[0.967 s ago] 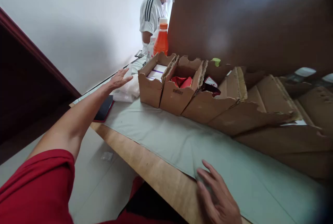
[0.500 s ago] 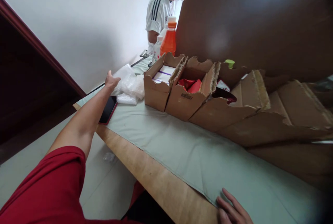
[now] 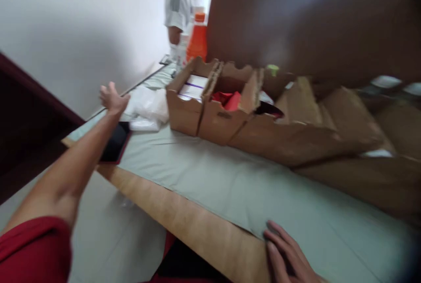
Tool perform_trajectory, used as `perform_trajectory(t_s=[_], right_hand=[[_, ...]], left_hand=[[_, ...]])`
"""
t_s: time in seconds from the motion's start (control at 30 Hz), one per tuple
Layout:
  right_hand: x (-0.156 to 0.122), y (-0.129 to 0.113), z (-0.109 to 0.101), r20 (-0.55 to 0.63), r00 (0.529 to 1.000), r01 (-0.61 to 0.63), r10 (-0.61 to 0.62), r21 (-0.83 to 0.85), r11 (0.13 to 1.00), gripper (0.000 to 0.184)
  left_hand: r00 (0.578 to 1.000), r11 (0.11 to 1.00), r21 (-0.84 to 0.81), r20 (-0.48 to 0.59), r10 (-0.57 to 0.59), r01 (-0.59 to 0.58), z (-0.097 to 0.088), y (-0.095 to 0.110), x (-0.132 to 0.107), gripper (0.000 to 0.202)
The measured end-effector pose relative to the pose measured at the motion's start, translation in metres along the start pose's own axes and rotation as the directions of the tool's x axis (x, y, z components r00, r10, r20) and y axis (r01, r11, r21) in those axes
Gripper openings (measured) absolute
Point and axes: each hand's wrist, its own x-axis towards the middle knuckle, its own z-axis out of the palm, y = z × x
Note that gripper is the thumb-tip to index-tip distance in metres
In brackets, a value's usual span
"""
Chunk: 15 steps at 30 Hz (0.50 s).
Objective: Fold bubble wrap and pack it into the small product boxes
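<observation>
My left hand (image 3: 113, 98) is stretched out over the far left end of the table, fingers spread and nothing in them. Just right of it lies a heap of clear plastic bags (image 3: 146, 105). Under my left forearm sits a dark tablet-like slab with a red edge (image 3: 115, 145), partly covered by the arm. My right hand (image 3: 289, 256) rests at the table's near edge on the pale green cloth (image 3: 210, 177), its fingers extended and holding nothing.
Open cardboard boxes (image 3: 217, 127) stand in a row along the back, with white packs (image 3: 194, 87) and red packets (image 3: 228, 100) inside. Behind them are an orange bottle (image 3: 197, 39) and a person in a white shirt (image 3: 176, 6). A brown panel (image 3: 296, 19) rises behind.
The view has turned a little to the right, so things sit further left. My left hand has lifted away from the plastic bags and its fingers have spread. My right hand stays at the edge.
</observation>
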Motion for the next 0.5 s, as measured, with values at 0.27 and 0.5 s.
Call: perform_trajectory(t_s=[0.27, 0.5], right_hand=[[0.003, -0.026, 0.001, -0.003, 0.996, -0.083, 0.085, 0.180, 0.980, 0.023], [-0.015, -0.049, -0.013, 0.233, 0.972, 0.004, -0.015, 0.048, 0.999, 0.029]], left_hand=[[0.512, 0.528, -0.197, 0.129, 0.849, -0.826, -0.002, 0.037, -0.199, 0.047], [0.080, 0.221, -0.378, 0.354, 0.932, -0.899, 0.084, 0.073, -0.343, 0.055]])
